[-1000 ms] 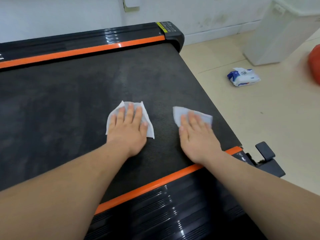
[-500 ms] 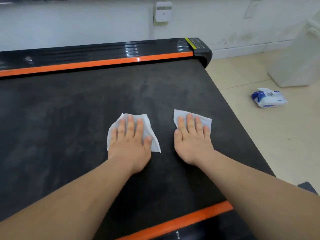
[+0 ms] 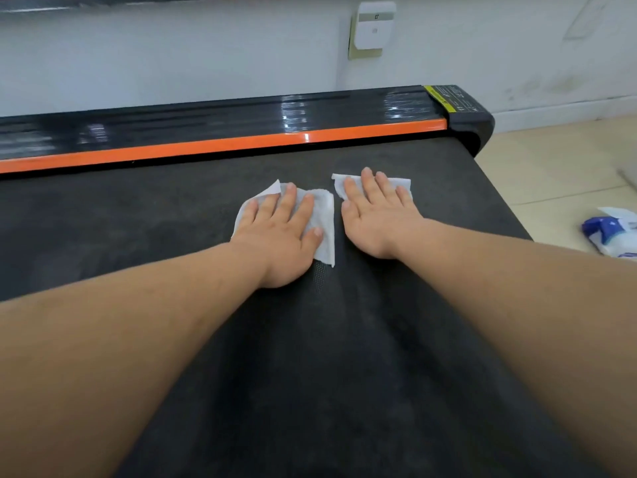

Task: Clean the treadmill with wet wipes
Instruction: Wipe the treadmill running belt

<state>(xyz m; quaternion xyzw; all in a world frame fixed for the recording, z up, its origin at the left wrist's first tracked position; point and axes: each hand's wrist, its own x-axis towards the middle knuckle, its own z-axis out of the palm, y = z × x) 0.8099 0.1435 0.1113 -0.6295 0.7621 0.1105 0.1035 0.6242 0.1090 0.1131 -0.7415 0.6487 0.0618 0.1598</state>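
Note:
The treadmill's black belt (image 3: 138, 229) fills most of the view, with an orange stripe (image 3: 220, 144) along its far side rail. My left hand (image 3: 282, 232) lies flat with straight fingers, pressing a white wet wipe (image 3: 324, 215) onto the belt. Just to its right, my right hand (image 3: 377, 215) presses a second white wipe (image 3: 400, 184) the same way; only that wipe's far edge shows past the fingertips. Both hands are side by side near the belt's far edge.
A blue and white pack of wet wipes (image 3: 610, 236) lies on the beige floor (image 3: 551, 167) to the right of the treadmill. The white wall (image 3: 172, 56) runs behind the far rail, with a white wall device (image 3: 374, 27) on it.
Both hands have slid their wipes forward across the belt toward the far orange rail, and have come closer together. The near rail has dropped out of view.

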